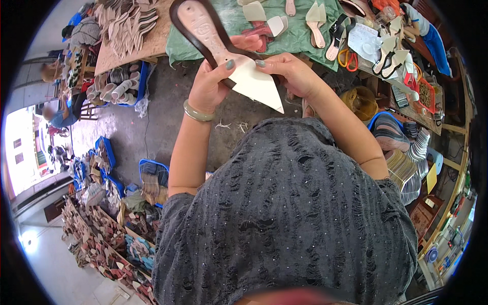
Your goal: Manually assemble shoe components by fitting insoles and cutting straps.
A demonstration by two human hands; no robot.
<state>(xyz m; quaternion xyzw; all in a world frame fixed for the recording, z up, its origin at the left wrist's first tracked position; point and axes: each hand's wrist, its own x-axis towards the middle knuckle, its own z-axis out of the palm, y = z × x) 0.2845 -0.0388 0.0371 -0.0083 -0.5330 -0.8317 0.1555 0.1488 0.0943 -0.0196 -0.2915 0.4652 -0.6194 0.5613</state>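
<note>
Both of my hands hold a shoe insole (203, 30) up over the near edge of the worktable. Its heel part is pale pink with a dark brown strip (217, 31) round the edge, and its pointed front is white. My left hand (210, 84) grips the left side at the middle, thumb on top. On the other side my right hand (292, 73) pinches the edge between thumb and fingers. The fingers beneath the insole are partly hidden. Beyond it, red and white insoles (264, 31) lie on a green cloth (295, 47).
Pale insoles (316, 23) and orange-handled scissors (348, 60) lie at the right, near a calculator (400, 95). A pile of cut soles (127, 25) covers the left tabletop. Below it stands a blue basket (141, 90) of shoe parts. Another person (424, 25) leans in at far right.
</note>
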